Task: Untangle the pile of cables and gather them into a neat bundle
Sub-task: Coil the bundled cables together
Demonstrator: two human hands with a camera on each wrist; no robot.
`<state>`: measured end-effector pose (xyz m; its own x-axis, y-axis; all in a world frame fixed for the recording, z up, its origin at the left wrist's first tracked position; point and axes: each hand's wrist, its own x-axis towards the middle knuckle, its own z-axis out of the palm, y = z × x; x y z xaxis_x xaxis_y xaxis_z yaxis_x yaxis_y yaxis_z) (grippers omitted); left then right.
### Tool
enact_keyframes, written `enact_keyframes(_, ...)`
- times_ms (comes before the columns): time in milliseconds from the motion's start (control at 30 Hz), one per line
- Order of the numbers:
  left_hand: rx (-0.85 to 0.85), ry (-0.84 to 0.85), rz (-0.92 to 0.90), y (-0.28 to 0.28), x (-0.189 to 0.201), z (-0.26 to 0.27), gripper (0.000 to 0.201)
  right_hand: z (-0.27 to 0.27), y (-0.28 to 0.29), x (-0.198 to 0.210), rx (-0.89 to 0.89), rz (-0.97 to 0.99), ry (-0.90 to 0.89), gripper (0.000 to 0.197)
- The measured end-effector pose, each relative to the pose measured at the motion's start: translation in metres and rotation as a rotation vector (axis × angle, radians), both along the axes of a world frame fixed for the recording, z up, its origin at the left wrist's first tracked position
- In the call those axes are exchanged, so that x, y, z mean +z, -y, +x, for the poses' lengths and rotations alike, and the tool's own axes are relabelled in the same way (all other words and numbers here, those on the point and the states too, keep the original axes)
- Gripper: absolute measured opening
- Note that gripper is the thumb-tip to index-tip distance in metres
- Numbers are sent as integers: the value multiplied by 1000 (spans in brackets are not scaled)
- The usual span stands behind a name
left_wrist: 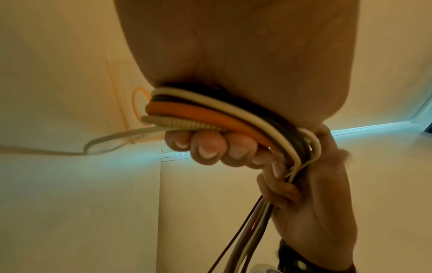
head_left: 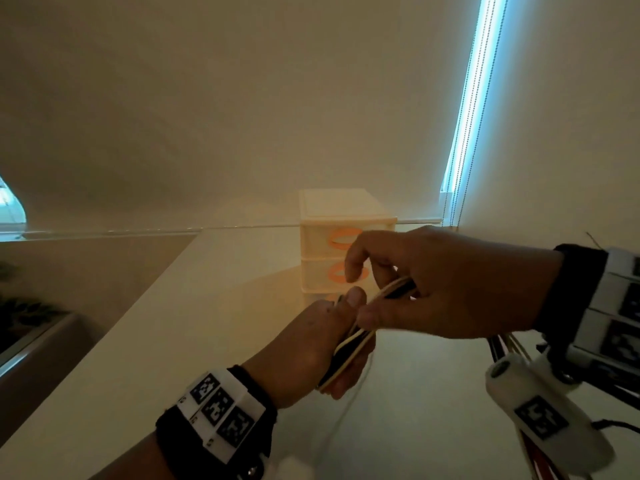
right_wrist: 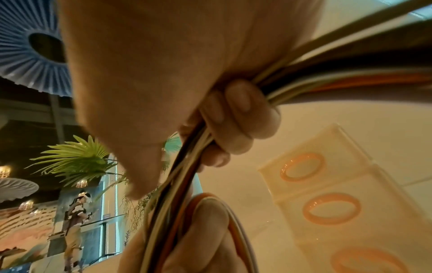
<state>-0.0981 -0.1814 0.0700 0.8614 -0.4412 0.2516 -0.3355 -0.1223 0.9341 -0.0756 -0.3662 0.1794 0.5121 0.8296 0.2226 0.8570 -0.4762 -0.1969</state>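
Orange, cream and black cables point(left_wrist: 210, 114) already lie coiled together in front of the drawer unit point(head_left: 343, 237) above the worktop point(head_left: 207, 306), left hand point(head_left: 329, 341) and right hand point(head_left: 433, 289) both clenched round them, one loose tail point(left_wrist: 112, 140) apparently left to gather.

Close up, the right hand point(right_wrist: 163, 73) fills the upper middle of the frame, its curled fingers point(right_wrist: 236, 118) wrapped round a bunch of cream, black and orange cables point(right_wrist: 187, 166) running toward bottom centre. A pale translucent plastic drawer unit with orange ring handles point(right_wrist: 332, 184) sits lower right; green palm fronds point(right_wrist: 72, 158) stand left.
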Motion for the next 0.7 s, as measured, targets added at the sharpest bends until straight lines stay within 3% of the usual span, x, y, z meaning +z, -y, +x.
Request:
enact_keyframes(67, 27, 35, 39, -2, 1, -1, 73, 1, 1, 2, -14, -110, -24, 57)
enact_keyframes(200, 38, 22, 9, -5, 4, 0, 74, 7, -1, 5, -17, -224, -28, 57)
enact_keyframes(333, -58, -65, -101, -10, 2, 7, 85, 13, -5, 2, -9, -151, -38, 47)
enact_keyframes(567, -205, -158, -203, -8, 3, 5, 74, 22, -9, 1, -34, -64, -62, 41)
enact_keyframes(700, -21, -196, -143, -9, 8, 8, 77, 12, -2, -1, -43, 4, 38, 28)
